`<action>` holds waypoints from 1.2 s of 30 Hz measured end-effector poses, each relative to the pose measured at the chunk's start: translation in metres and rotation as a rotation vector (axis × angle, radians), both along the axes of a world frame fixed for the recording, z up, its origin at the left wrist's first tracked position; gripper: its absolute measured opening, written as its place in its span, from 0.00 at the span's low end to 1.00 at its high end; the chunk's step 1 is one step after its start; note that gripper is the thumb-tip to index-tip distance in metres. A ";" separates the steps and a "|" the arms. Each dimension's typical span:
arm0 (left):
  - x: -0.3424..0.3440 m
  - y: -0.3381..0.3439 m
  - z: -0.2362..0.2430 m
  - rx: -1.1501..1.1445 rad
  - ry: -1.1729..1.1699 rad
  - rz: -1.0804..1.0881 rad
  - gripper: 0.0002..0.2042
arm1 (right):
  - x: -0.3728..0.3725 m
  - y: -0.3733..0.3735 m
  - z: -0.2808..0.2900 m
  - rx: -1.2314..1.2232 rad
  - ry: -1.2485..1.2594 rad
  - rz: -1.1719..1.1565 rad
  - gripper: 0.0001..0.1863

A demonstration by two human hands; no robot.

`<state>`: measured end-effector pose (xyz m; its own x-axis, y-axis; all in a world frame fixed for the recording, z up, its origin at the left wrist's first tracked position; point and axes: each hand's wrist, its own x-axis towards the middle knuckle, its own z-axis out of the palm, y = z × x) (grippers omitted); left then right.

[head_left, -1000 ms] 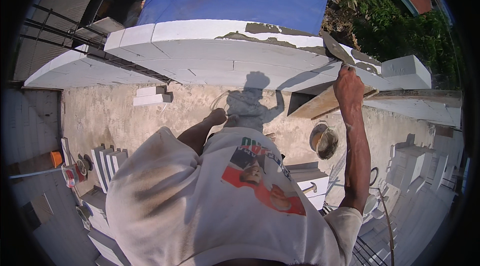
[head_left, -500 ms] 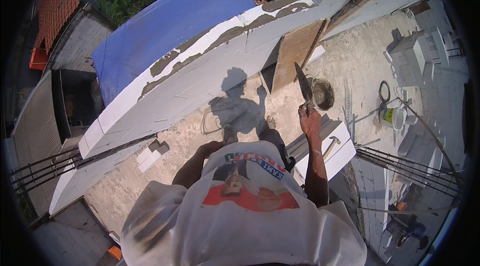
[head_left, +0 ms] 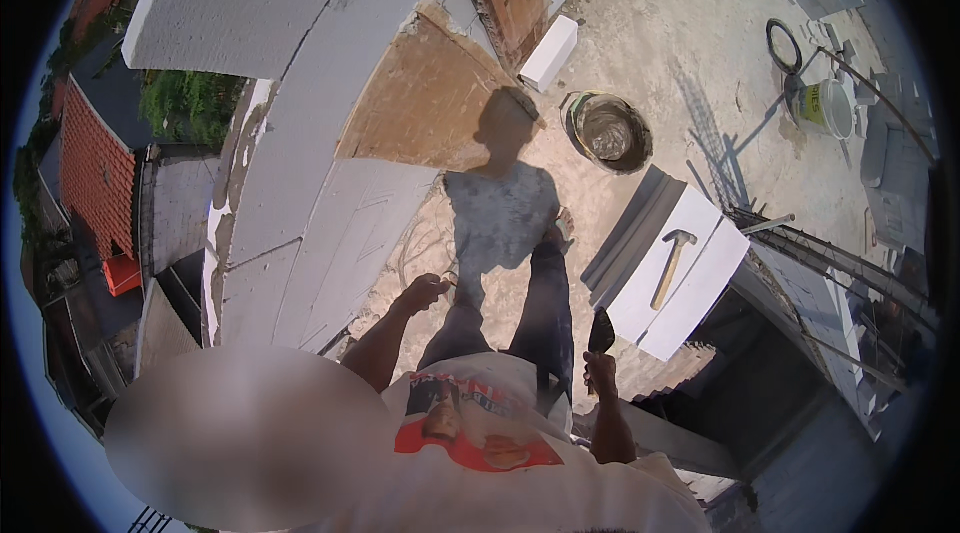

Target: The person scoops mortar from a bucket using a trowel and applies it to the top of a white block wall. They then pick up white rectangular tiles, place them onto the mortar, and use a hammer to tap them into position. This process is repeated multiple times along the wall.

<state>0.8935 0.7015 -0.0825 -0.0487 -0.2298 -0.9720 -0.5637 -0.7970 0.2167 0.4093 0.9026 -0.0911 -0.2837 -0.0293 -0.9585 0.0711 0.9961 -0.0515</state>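
Observation:
My right hand (head_left: 600, 373) grips the handle of a trowel (head_left: 602, 330), its dark blade pointing up and away, beside a stack of white blocks. My left hand (head_left: 428, 293) is out in front of my left leg with its fingers curled; what it holds, if anything, is too small to make out. On top of the white blocks (head_left: 640, 323) lies a hammer (head_left: 674, 269) with a wooden handle. Farther ahead, a round bucket (head_left: 608, 133) of wet grey mortar stands on the floor.
A white block wall (head_left: 290, 133) rises on my left, with a wooden board (head_left: 420, 103) leaning on it. A single white block (head_left: 549, 53) lies beyond the bucket. To the right are a pale bucket (head_left: 838, 109), a black ring (head_left: 784, 45) and a dark opening (head_left: 790, 403) edged with rebar.
My view has swung left along the wall and moved nearer the mortar bucket. My right hand has lowered the trowel toward my side. My left hand has come forward from beside my body.

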 end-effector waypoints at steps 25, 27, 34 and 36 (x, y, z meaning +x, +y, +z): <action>-0.445 -0.345 -0.390 -0.251 0.199 0.725 0.16 | -0.043 -0.090 -0.101 0.079 -0.061 -0.070 0.19; -0.453 -0.344 -0.359 -0.418 0.101 0.662 0.16 | -0.053 -0.132 -0.082 0.125 -0.026 -0.128 0.20; -0.350 -0.264 -0.172 -0.622 -0.187 0.490 0.14 | -0.077 -0.249 -0.021 -0.484 0.363 0.796 0.13; -0.305 -0.241 -0.106 -0.655 -0.238 0.494 0.13 | -0.059 -0.285 0.002 -0.533 0.406 1.009 0.12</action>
